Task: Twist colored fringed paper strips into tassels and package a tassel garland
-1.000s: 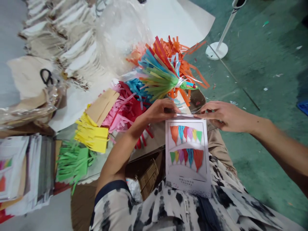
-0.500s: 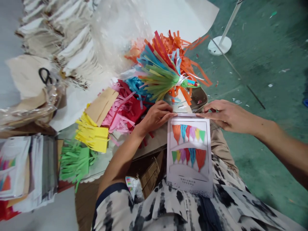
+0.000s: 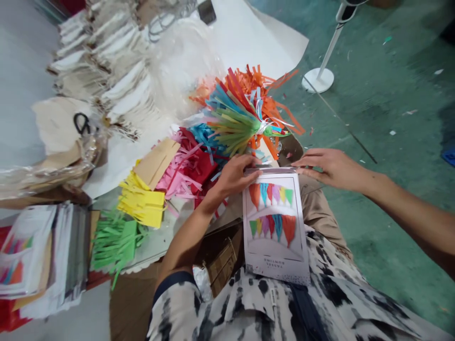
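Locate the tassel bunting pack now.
Head view, just right of centre: the tassel bunting pack is in front of the patterned shirt, with the left hand at its far left corner and the right hand by its far right corner.

Corner mark (image 3: 250,268) on packet (image 3: 273,232) unreadable, blue object (image 3: 450,158) cropped right

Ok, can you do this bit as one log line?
left hand: holds Tassel Bunting packet, far-left corner; right hand: at far-right corner; packet: picture side up; beyond: tied tassel bundle
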`<state>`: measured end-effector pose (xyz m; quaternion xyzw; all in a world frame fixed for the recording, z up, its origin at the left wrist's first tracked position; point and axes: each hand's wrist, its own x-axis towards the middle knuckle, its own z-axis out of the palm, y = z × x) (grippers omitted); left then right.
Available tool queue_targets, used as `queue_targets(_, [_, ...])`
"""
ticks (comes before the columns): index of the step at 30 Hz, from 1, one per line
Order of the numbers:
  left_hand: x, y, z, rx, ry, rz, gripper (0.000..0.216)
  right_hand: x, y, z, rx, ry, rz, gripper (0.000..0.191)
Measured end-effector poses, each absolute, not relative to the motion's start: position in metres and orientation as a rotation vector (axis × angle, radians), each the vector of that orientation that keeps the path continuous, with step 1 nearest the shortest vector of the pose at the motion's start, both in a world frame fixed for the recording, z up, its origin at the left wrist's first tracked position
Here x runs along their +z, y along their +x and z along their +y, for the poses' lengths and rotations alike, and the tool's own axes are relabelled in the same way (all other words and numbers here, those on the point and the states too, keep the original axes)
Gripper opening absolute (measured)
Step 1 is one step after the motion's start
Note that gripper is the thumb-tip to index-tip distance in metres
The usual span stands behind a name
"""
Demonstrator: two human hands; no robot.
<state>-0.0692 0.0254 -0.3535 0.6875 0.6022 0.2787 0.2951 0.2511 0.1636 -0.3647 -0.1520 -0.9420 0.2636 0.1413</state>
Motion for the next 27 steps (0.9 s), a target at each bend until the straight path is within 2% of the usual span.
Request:
queue_targets(3, [-0.352, -0.061, 0.023, 0.836, 1.643, 1.573, 0.023, -0.366, 0.246, 0.164, 0.750, -0.486, -2.744, 0.036])
queue_targets(8, [-0.337, -0.047, 0.023, 1.100, 1.098, 1.486, 0.033, -0.353, 0.231, 0.157, 0.899, -0.573, -2.579, 0.038])
queue_targets(10, [-0.327, -0.046, 0.017, 1.188, 0.956, 1.459, 0.044, -0.341, 0.227, 0.151, 0.973, -0.658, -2.438, 0.037])
queue_targets(13, [-0.313, -0.047, -0.002, 1.185, 0.737, 1.352, 0.080, -0.323, 0.226, 0.139, 0.971, -0.763, -2.248, 0.036])
queue_targets(15, [-0.307, -0.047, -0.018, 1.121, 0.664, 1.291, 0.087, -0.316, 0.226, 0.132, 0.943, -0.789, -2.165, 0.037])
queue_targets(19, [-0.298, -0.041, -0.042, 1.182, 0.711, 1.232, 0.084, -0.308, 0.228, 0.123, 0.958, -0.802, -2.009, 0.033])
queue_targets(21, [-0.284, -0.040, -0.046, 1.252, 0.761, 1.262, 0.075, -0.300, 0.229, 0.120, 0.983, -0.800, -1.934, 0.030])
queue_targets(25, [-0.227, -0.055, -0.042, 1.299, 1.023, 1.395, 0.058, -0.277, 0.230, 0.103, 1.254, -0.667, -1.900, 0.014])
queue_targets(27, [-0.196, -0.066, -0.034, 1.169, 1.253, 1.486, 0.055, -0.274, 0.223, 0.087, 1.423, -0.589, -1.940, 0.019])
